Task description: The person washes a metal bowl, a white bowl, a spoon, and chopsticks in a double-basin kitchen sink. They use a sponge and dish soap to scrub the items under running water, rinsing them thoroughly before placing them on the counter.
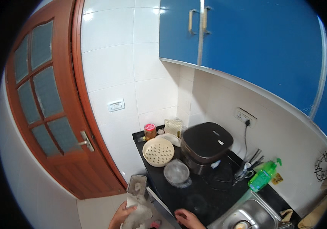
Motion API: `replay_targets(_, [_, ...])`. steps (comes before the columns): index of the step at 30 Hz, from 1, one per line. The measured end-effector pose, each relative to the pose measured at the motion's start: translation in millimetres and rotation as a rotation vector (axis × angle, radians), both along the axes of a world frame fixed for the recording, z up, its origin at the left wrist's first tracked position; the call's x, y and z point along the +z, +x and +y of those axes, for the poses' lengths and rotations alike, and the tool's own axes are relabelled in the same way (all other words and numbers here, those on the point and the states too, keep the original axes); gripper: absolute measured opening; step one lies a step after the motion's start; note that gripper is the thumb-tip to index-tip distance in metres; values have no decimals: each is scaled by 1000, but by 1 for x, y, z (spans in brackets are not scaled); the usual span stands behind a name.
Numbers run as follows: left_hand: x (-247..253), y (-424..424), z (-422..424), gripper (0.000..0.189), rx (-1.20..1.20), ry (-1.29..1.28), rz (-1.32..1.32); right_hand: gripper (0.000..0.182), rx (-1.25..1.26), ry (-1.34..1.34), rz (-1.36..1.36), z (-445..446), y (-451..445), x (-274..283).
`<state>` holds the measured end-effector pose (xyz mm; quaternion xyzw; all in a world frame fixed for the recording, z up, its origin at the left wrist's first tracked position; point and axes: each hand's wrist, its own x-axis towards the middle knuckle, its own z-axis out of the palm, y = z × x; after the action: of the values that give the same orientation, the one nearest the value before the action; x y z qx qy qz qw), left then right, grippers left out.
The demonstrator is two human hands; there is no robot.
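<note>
Near the bottom of the head view, my left hand (123, 213) grips a crumpled, pale grey cloth (138, 214) that hangs over the floor. My right hand (187, 219), slightly blurred, is at the front edge of the black countertop (177, 197); its fingers are partly curled, and whether it holds anything cannot be told. On the counter beyond stand a covered round bowl (176, 173), a cream perforated steamer tray (158, 152) and a black rice cooker (207, 141).
A stainless steel sink (255, 209) lies at the right, beside a green pump bottle (264, 176). A grey bin (137, 184) stands on the floor by the counter's end. Blue wall cabinets (255, 43) overhang the counter; a wooden door (86, 183) is at the left.
</note>
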<state>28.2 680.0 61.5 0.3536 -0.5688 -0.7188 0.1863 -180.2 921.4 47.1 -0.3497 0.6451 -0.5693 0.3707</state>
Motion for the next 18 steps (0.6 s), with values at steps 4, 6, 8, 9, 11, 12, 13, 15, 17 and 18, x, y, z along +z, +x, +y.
replay_targets(4, [46, -12, -59, 49, -87, 85, -121, 48, -75, -111, 556, -185, -60, -19])
replay_targets(6, [49, 5, -97, 52, -77, 37, -125, 57, -179, 38, 814, -259, -68, -10])
replay_targets(8, [50, 20, -124, 54, -66, -10, -5, 61, -158, 446, 740, -307, -82, -16])
replay_targets(9, [83, 9, -125, 59, -54, 82, 14, 60, -176, 494, 765, -322, -93, -28])
replay_targets(11, [68, 15, -152, 61, -4, 135, 60, 38, -252, 545, 899, -342, -107, -52])
replay_targets(12, [63, 18, -163, 62, 29, 168, 84, 29, -264, 552, 928, -346, -110, -55])
replay_targets(13, [59, 18, -175, 63, 13, 170, 88, 20, -278, 559, 957, -349, -114, -56])
replay_targets(15, [55, 16, -196, 64, -11, 173, 103, 14, -400, 474, 1052, -352, -110, -48])
replay_targets(17, [55, 11, -213, 65, -22, 175, 125, 18, -440, 344, 992, -350, -102, -8])
replay_targets(18, [54, -1, -220, 65, -48, 178, 145, 20, -478, 289, 968, -342, -106, 11])
